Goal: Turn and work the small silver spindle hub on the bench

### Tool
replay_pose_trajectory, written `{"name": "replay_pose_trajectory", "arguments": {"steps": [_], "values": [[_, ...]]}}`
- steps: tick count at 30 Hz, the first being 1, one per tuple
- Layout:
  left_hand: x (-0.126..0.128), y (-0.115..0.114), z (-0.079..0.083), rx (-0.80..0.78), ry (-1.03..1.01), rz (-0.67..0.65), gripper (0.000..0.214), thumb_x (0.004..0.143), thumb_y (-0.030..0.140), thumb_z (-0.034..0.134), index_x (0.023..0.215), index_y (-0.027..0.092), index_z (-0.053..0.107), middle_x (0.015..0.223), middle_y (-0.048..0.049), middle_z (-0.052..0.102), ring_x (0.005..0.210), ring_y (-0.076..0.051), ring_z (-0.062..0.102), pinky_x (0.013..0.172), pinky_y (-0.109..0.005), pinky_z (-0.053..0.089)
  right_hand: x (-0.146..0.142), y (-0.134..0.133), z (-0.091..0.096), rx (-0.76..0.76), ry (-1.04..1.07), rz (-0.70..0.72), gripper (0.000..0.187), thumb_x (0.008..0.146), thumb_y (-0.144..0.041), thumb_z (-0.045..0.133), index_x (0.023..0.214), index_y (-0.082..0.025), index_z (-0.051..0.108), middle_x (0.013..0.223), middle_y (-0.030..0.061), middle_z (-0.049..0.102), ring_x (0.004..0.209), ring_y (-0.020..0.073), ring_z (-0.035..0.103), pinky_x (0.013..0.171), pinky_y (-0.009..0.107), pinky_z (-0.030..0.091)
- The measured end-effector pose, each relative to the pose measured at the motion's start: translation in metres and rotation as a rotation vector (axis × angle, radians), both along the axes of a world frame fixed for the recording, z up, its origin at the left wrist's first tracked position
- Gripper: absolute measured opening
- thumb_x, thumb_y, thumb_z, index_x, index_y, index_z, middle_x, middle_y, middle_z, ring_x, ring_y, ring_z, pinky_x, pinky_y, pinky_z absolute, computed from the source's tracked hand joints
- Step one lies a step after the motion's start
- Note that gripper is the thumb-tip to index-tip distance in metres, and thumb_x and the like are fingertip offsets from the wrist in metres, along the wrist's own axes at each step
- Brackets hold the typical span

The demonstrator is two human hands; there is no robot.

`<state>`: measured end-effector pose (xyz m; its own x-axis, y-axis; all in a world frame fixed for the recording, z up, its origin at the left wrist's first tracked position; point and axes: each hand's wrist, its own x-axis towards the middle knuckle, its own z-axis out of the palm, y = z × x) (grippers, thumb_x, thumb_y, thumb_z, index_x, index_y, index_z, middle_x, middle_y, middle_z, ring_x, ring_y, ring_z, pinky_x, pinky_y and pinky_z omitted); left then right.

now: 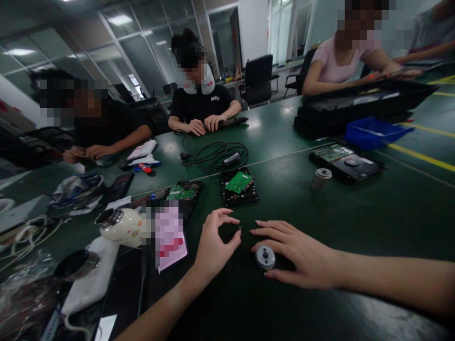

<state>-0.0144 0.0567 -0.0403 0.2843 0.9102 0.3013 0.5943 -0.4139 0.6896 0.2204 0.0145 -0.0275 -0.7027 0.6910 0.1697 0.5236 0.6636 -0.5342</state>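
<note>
My left hand [216, 239] is raised over the green table, thumb and index tips close together with a tiny metal piece [240, 228] between them, too small to name. Its other fingers curve above. To its right, my right hand [296, 251] lies low, around a small silver cylinder [265, 257] with dark spots on its round top. The thumb is at the cylinder's near edge and a fingertip at its far edge, while two fingers stretch past it. Beyond both hands lies an opened hard drive [240, 186] with a green circuit board [239, 182] on it.
A similar cylinder [322, 179] stands right of centre, near another hard drive [350, 163] and a blue bin [373, 132]. A coiled black cable [220, 156] lies ahead. On the left are a cream flask [122, 226], a pink card [171, 237] and clutter. Several people sit around the table.
</note>
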Motion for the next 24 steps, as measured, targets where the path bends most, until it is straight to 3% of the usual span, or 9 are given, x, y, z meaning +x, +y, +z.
{"name": "replay_pose_trajectory", "arguments": {"steps": [3,8,24], "values": [[-0.0005,0.0003,0.0022,0.047,0.048,0.024,0.039,0.076,0.012,0.067,0.11,0.021,0.049,0.107,-0.0057,0.067,0.111,-0.027,0.059,0.097,-0.049,0.04,0.0002,0.0001,0.0,0.003,-0.005,0.004,0.047,0.087,-0.047,0.062,0.127,-0.023,0.058,0.142,0.0113,0.05,0.137,0.0322,0.036,0.111,0.054,0.031],[-0.0012,0.0002,0.0012,0.091,0.107,-0.006,0.032,0.074,0.012,0.068,0.099,0.021,0.05,0.105,-0.005,0.068,0.116,-0.028,0.055,0.099,-0.049,0.036,0.0003,0.0002,0.001,0.001,-0.041,0.006,0.047,0.087,-0.046,0.061,0.127,-0.022,0.057,0.144,0.0105,0.048,0.138,0.0316,0.035,0.112,0.054,0.03],[0.0006,-0.0008,-0.0006,0.064,0.075,-0.037,0.033,0.078,0.012,0.066,0.105,0.021,0.05,0.107,-0.0049,0.069,0.115,-0.026,0.056,0.099,-0.047,0.036,-0.0003,-0.0002,0.0022,-0.002,-0.075,0.0,0.047,0.088,-0.047,0.059,0.128,-0.023,0.056,0.145,0.0089,0.047,0.139,0.03,0.034,0.113,0.053,0.029]]}}
